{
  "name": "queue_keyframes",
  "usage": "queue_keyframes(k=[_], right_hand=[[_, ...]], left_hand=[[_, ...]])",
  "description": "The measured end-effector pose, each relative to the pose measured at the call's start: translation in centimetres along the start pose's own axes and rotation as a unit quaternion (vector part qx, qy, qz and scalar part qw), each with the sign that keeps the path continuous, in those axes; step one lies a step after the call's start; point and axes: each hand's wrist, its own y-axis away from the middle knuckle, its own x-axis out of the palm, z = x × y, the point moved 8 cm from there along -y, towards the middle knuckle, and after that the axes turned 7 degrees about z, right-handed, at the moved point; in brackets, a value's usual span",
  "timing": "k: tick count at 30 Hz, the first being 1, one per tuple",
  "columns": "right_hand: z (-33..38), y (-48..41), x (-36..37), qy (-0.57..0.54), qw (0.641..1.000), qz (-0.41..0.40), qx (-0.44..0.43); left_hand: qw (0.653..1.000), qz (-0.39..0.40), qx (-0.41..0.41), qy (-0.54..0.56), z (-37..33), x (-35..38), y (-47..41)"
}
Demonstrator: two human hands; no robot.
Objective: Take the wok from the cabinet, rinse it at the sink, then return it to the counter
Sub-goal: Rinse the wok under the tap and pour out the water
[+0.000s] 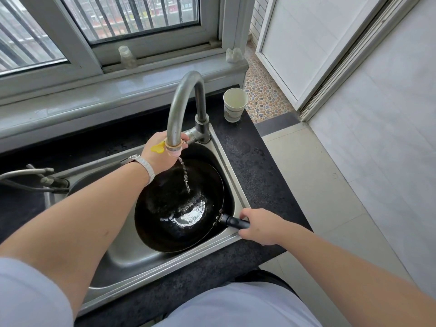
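Observation:
A black wok [174,215] lies tilted in the steel sink [132,263], with water pooled in its bottom. My right hand [258,226] grips the wok's black handle [236,221] at the sink's right rim. A thin stream of water [185,177] falls from the curved metal faucet [181,102] into the wok. My left hand [160,154], with a watch on the wrist, reaches behind the spout and is closed around the faucet's lever at its base. A yellow tag hangs by the spout's tip.
Dark speckled counter [250,166] surrounds the sink. A white paper cup [234,105] stands at the counter's back right corner. Hoses [30,180] lie at the sink's left. A small bottle [127,56] sits on the window sill. Tiled floor lies to the right.

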Motion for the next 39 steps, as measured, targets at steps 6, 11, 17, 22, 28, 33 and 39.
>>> queue_keyframes(k=[6,11,17,22,28,33,39], right_hand=[[-0.1,-0.1,0.1,-0.007,1.0,0.002,0.003],[-0.1,-0.2,0.2,-0.009,1.0,0.004,0.006],[-0.3,-0.3,0.3,-0.008,1.0,0.005,0.009],[-0.3,-0.3,0.3,-0.007,1.0,0.002,0.011],[-0.4,-0.4,0.4,-0.016,1.0,0.006,0.012],[-0.4,-0.4,0.4,-0.016,1.0,0.004,0.012],[-0.4,-0.4,0.5,-0.021,1.0,0.006,0.01]], left_hand=[[1.0,0.005,-0.002,0.007,0.3,0.1,0.2],[1.0,0.007,-0.007,0.006,0.5,0.2,0.3],[1.0,0.01,-0.005,0.004,0.4,0.1,0.6],[1.0,0.007,-0.012,0.006,0.4,0.0,0.7],[1.0,0.004,-0.017,0.001,0.3,0.1,0.7],[1.0,-0.002,-0.013,0.014,0.2,0.0,0.9],[0.999,-0.001,-0.014,0.032,-0.1,-0.2,1.3]])
